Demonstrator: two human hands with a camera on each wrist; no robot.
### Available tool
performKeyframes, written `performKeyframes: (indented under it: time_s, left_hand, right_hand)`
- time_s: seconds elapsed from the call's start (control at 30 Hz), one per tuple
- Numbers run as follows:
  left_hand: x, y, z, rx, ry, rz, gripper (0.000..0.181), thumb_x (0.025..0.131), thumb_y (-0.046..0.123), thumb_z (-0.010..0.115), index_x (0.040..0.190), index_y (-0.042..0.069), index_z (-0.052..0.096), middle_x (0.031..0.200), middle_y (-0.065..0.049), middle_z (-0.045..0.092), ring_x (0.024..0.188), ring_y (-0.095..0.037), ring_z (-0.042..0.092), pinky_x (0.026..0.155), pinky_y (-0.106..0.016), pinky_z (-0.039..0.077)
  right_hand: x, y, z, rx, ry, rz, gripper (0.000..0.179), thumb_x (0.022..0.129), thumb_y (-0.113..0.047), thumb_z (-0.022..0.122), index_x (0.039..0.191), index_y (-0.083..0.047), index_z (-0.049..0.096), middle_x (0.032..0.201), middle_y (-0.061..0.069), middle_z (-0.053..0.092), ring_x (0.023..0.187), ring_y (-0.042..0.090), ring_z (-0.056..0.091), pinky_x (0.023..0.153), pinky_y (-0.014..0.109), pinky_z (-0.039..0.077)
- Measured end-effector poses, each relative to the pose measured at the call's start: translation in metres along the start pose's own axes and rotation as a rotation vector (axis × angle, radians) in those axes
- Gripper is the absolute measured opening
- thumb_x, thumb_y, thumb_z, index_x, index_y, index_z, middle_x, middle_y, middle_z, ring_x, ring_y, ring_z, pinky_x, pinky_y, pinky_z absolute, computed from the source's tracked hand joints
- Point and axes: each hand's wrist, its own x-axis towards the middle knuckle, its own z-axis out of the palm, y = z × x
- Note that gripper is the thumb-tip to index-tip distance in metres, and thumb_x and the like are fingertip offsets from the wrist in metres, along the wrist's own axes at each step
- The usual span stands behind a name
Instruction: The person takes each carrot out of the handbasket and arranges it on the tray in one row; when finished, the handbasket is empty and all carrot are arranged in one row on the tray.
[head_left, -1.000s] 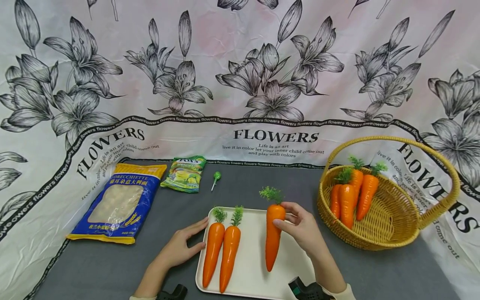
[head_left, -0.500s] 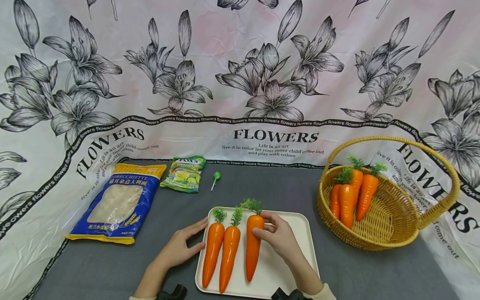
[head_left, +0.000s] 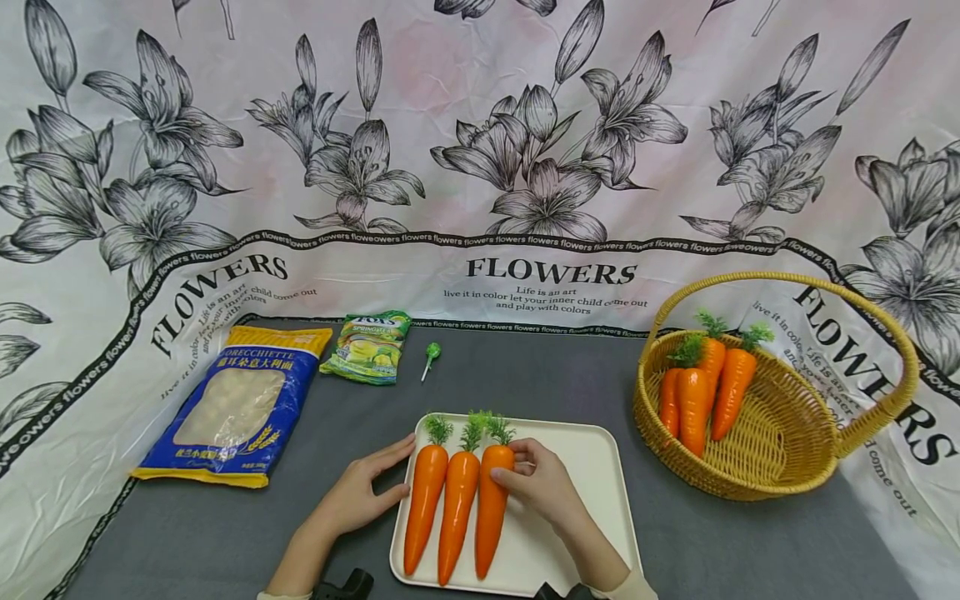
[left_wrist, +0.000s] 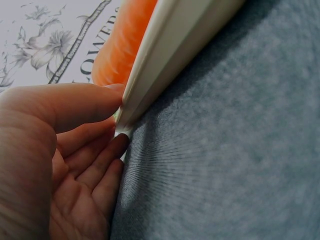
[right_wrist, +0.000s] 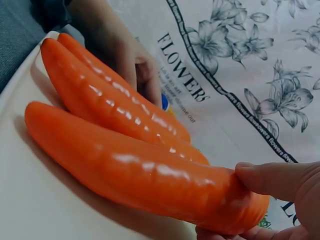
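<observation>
My right hand (head_left: 546,482) pinches the thick top of an orange carrot (head_left: 491,521) between thumb and fingers. This carrot lies along the tray, its pointed end toward me, beside two more, a middle carrot (head_left: 458,517) and a left carrot (head_left: 425,508). In the right wrist view the held carrot (right_wrist: 130,170) is close over the tray surface, near the other two. My left hand (head_left: 366,492), fingers extended, touches the left edge of the cream tray (head_left: 570,500). The left wrist view shows the thumb (left_wrist: 80,107) against the tray's rim.
A wicker basket (head_left: 780,450) with a tall handle and several carrots stands at the right. Further left lie a blue-yellow orecchiette bag (head_left: 232,408), a green candy packet (head_left: 367,348) and a green lollipop (head_left: 431,358). Behind hangs a flower-printed cloth (head_left: 480,167).
The right hand has carried its carrot leftward and down from over the tray's right part, bringing it alongside the other two. The left hand has stayed at the tray's left edge.
</observation>
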Motion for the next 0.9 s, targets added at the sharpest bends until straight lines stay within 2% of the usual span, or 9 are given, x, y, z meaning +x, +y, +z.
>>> performKeyframes:
  time_s: [0.3, 0.5, 0.9]
  left_hand:
    - [0.0004, -0.0003, -0.0009, -0.024, -0.014, -0.013, 0.057, 0.088, 0.036, 0.065, 0.139, 0.017, 0.051, 0.146, 0.003, 0.045, 0.132, -0.024, 0.045, 0.104, -0.051, 0.040]
    - [0.0006, -0.0016, -0.0014, -0.014, -0.007, 0.001, 0.056, 0.088, 0.035, 0.066, 0.139, 0.017, 0.051, 0.145, 0.002, 0.046, 0.132, -0.025, 0.045, 0.103, -0.051, 0.040]
    - [0.0005, 0.0006, -0.0014, -0.015, -0.014, -0.013, 0.056, 0.088, 0.035, 0.066, 0.139, 0.016, 0.051, 0.146, 0.003, 0.045, 0.132, -0.024, 0.045, 0.104, -0.051, 0.040]
  right_hand:
    - [-0.0021, 0.0003, -0.0001, -0.187, -0.025, -0.010, 0.047, 0.078, -0.023, 0.076, 0.113, 0.004, 0.061, 0.099, 0.011, 0.066, 0.085, 0.017, 0.059, 0.069, 0.027, 0.050]
    - [-0.0019, -0.0011, 0.0000, -0.262, -0.030, -0.022, 0.051, 0.078, -0.026, 0.077, 0.116, 0.005, 0.062, 0.100, 0.011, 0.066, 0.088, 0.018, 0.059, 0.066, 0.027, 0.050]
    - [-0.0066, -0.0067, -0.0040, -0.455, -0.031, -0.072, 0.054, 0.076, -0.031, 0.078, 0.115, 0.003, 0.063, 0.098, 0.010, 0.064, 0.086, 0.018, 0.062, 0.072, 0.032, 0.052]
